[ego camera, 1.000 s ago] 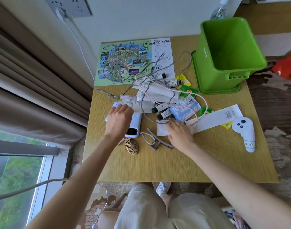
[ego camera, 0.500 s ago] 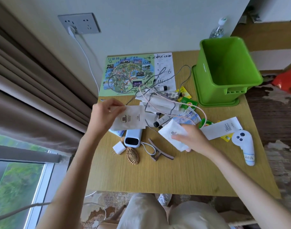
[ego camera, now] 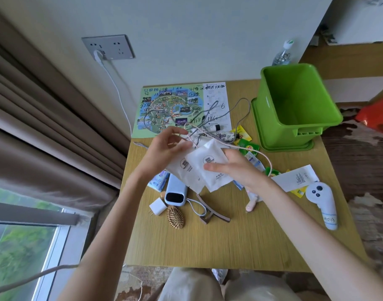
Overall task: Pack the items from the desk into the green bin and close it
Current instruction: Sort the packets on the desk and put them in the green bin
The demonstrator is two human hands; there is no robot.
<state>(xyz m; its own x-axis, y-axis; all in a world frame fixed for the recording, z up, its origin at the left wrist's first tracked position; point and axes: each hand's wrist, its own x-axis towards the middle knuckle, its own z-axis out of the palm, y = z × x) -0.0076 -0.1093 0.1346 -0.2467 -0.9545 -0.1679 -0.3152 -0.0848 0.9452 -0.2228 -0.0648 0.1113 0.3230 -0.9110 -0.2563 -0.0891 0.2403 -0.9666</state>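
Below my wrists, the hair brush (ego camera: pixel 175 218) and power bank (ego camera: pixel 175 192) lie on the desk (ego camera: pixel 208 246). My left hand (ego camera: pixel 164 148) pinches a white sachet (ego camera: pixel 182 170) by its upper edge. My right hand (ego camera: pixel 236 168) clamps the second sachet (ego camera: pixel 212 170) between thumb and fingers, overlapping the first just beside my left palm. Both look light, flat and floppy, probably slick, so I judge a pinch across the middle safest. Beyond my right hand, well apart, the green bin (ego camera: pixel 271 118) stands open on its lid (ego camera: pixel 288 147).

left hand (ego camera: pixel 164 149) and right hand (ego camera: pixel 242 170) raised, two white packets (ego camera: pixel 210 153) brought together, overlapping
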